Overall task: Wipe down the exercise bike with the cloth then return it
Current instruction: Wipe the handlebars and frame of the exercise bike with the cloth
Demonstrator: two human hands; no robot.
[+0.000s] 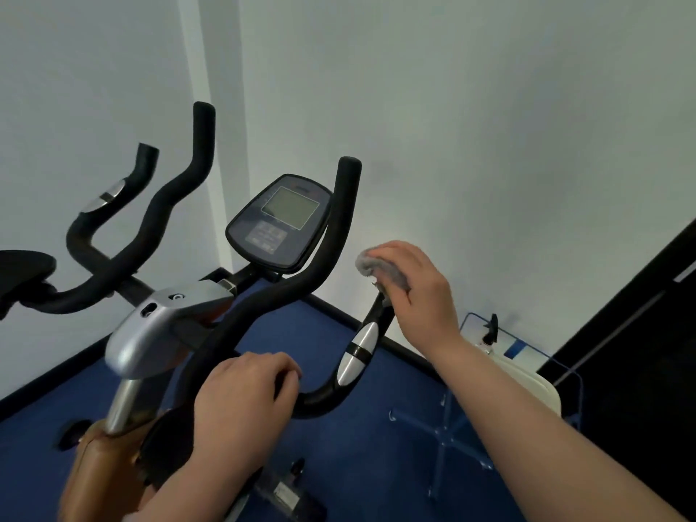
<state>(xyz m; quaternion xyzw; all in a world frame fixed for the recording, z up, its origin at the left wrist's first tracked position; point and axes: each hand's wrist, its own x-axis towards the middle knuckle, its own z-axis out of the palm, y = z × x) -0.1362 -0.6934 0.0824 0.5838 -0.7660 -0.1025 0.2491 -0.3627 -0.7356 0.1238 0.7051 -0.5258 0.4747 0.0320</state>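
The exercise bike fills the left and middle of the head view, with black foam handlebars [263, 307], a console with a grey screen [280, 220] and a silver housing [150, 329]. My right hand [418, 292] grips a grey cloth [380, 267] wrapped over the tip of the short right handlebar, just above its silver pulse sensor [357, 350]. My left hand [244, 397] holds the lower bend of the handlebar, fingers curled around the foam.
White walls stand close behind the bike, over a blue floor [357, 465]. A blue wire rack [486, 389] with a cream container and a spray bottle [491, 327] sits at the right. A dark panel [640, 352] runs along the far right.
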